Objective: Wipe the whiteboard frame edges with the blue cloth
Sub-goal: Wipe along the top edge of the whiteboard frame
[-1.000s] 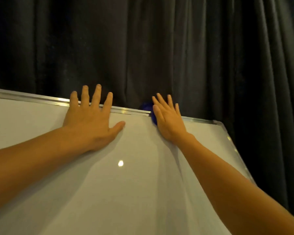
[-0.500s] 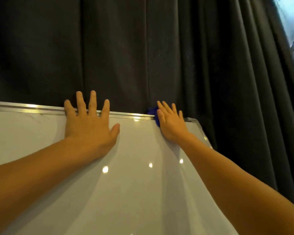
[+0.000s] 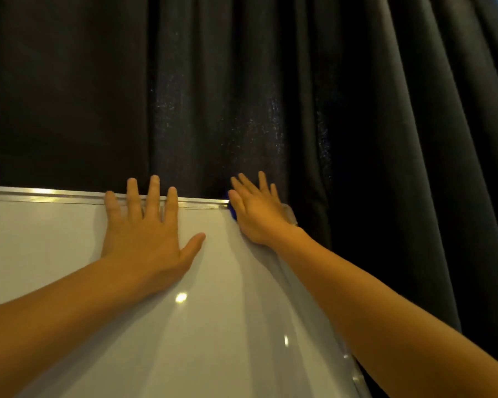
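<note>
A white whiteboard (image 3: pixel 69 248) with a silver metal frame (image 3: pixel 55 195) along its top fills the lower left. My left hand (image 3: pixel 147 237) lies flat on the board, fingers spread, fingertips over the top frame. My right hand (image 3: pixel 259 211) presses flat on the blue cloth (image 3: pixel 232 211) at the board's top right corner. Only a small blue sliver of the cloth shows beside the thumb; the rest is hidden under the palm. The corner piece of the frame peeks out to the right of the wrist.
A dark pleated curtain (image 3: pixel 270 96) hangs right behind the board and to its right. The board's right frame edge (image 3: pixel 357 377) runs down toward the lower right beneath my right forearm. A strip of daylight shows at the top right corner.
My right hand with the cloth has slid rightward along the top frame to the corner. My left hand has stayed flat on the board.
</note>
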